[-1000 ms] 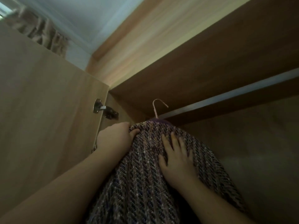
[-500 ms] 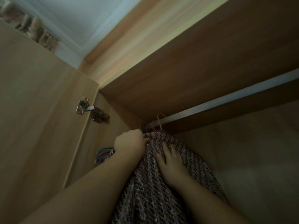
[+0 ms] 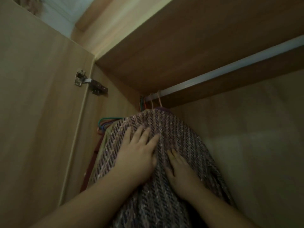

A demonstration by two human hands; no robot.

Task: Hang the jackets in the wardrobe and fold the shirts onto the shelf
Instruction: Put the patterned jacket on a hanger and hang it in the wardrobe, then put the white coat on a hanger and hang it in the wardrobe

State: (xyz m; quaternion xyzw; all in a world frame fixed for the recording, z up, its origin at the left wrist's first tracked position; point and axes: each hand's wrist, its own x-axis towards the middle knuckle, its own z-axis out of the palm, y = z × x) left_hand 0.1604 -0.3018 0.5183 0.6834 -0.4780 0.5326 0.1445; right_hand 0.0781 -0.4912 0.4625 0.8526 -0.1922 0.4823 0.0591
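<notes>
Far left, the open wardrobe door stands flat beside me, its metal hinge joining it to the side panel. Just inside, a bunch of coloured wire hangers peeks out, with a beige garment and something dark red hanging below them, pressed up against the side wall.

Now the tweed jacket: it hangs in the wardrobe at the left end of the rail, just beside those garments. Its pink hanger hook is over the rail. Its long axis runs straight down, neck end up at the hook, the body dropping out of view at the bottom.

My left hand lies flat on the jacket's upper left side, fingers straight and spread, pointing up towards the hook. My right hand rests a little lower and to the right, palm on the weave, fingers relaxed. Both hands press on the fabric without gripping it. They sit close together but do not touch.

Off to the right, the pale rail climbs away under the brown top panel, and the wardrobe's back wall fills the dim space below.
</notes>
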